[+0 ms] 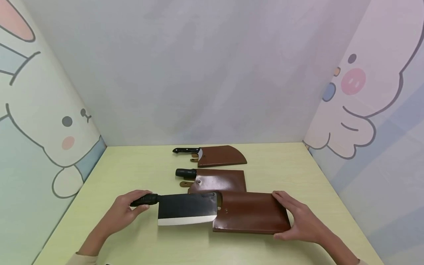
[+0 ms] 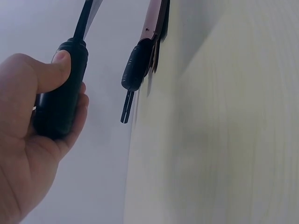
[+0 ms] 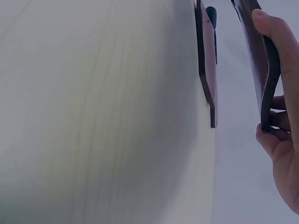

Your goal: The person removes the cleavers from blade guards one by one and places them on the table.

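Observation:
My left hand (image 1: 124,210) grips the black handle (image 2: 65,88) of a cleaver (image 1: 187,208), whose dark blade has a bright lower edge. At the right, my right hand (image 1: 299,219) holds a brown leather sheath (image 1: 251,212) by its far end, thumb at the lower corner and fingers at the upper one. The blade's tip end meets the sheath's open left end; whether any of it is inside, I cannot tell. In the right wrist view the sheath (image 3: 261,60) is held off the table, with fingers around its edge.
Behind the held pieces lies a sheathed cleaver (image 1: 220,180) with a black handle and a loose strap. Farther back is another sheathed knife (image 1: 222,155) with a curved end. All are over a pale yellow table (image 1: 132,165) walled by a grey panel (image 1: 205,73) and cartoon-printed sides.

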`<state>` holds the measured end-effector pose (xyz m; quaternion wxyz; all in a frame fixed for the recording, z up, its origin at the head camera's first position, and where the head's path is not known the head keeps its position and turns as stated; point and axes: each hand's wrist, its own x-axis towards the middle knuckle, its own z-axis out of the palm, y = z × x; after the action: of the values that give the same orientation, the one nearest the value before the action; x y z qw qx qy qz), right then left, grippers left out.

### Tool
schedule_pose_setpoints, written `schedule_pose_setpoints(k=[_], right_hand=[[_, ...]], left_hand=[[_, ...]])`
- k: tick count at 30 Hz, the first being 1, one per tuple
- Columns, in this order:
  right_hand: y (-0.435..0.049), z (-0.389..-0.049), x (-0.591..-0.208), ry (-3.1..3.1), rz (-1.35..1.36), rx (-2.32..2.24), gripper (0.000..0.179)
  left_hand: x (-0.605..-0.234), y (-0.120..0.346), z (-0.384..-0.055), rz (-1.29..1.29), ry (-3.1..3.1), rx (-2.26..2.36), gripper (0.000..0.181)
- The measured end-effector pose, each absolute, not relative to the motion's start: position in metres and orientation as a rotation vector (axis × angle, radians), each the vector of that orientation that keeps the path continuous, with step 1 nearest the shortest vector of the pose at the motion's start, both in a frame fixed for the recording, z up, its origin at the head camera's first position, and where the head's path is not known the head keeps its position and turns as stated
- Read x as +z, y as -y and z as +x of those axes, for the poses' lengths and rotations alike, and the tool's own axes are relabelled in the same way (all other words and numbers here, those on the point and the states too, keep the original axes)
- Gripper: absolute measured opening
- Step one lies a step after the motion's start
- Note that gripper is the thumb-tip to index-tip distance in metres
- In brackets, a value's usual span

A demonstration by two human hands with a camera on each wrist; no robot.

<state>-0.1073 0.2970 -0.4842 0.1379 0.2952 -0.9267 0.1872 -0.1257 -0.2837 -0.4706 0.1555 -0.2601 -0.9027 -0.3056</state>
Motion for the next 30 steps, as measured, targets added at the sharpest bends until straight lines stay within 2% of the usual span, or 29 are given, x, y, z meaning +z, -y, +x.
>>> schedule_pose_setpoints(k=[12, 30], right_hand=[[-0.315, -0.103, -0.487, 2.724, 0.808, 0.527, 0.121], [-0.325, -0.096, -0.499, 2.8, 0.802, 0.542, 0.115]], left_hand=[[-0.473, 0.302, -0.119, -0.73, 2.57, -0.933, 0.044], [-0.504, 0.312, -0.111, -0.736, 2.647, -0.891, 0.04]])
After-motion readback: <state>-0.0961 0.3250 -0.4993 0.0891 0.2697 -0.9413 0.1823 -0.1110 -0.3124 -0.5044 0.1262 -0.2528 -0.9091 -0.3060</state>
